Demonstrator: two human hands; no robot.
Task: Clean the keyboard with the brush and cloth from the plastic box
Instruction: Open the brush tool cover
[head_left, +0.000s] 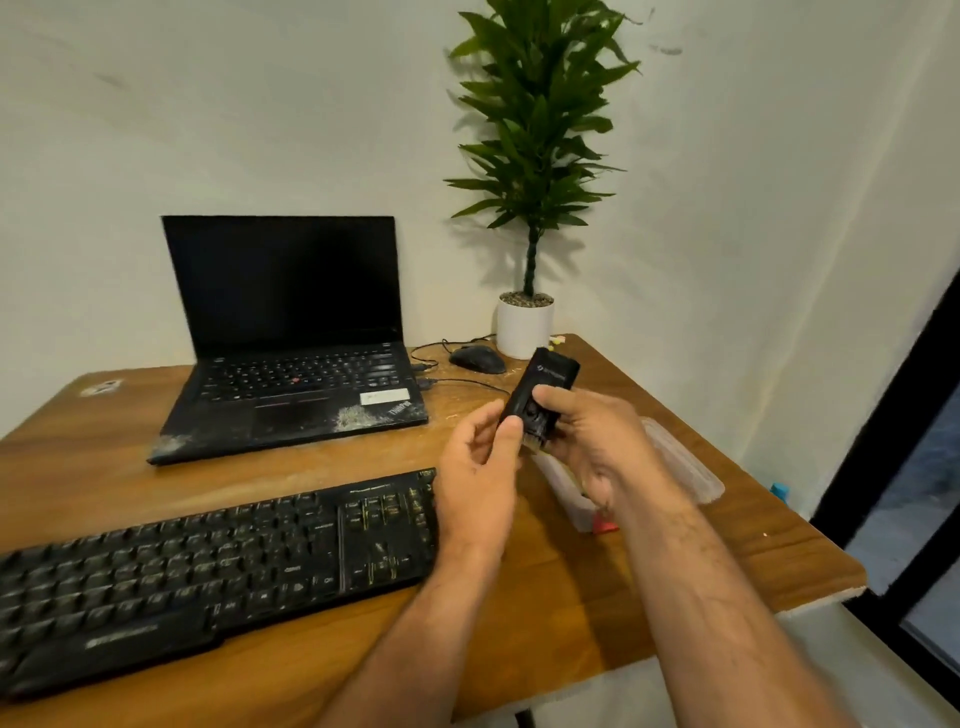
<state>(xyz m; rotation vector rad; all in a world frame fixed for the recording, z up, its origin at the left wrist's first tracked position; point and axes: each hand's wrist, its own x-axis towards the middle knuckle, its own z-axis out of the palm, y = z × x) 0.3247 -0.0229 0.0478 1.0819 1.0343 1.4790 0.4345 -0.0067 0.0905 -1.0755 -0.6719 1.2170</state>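
A dusty black keyboard (208, 561) lies along the front left of the wooden desk (727, 545). Both my hands hold a black brush tool (545, 382) in the air above the desk, right of the keyboard. My left hand (480, 467) pinches its lower left edge with thumb and fingers. My right hand (592, 436) grips its lower right side, thumb across the front. Pale bristles (530, 444) show at the tool's lower end. The clear plastic box (569, 499) stands under my right wrist, something red inside (605, 525). I see no cloth.
An open black laptop (291, 353), dusty on its palm rest, sits at the back left. A black mouse (478, 358) with its cable and a potted plant (524, 325) stand at the back. The box's clear lid (685, 462) lies to the right, near the desk's edge.
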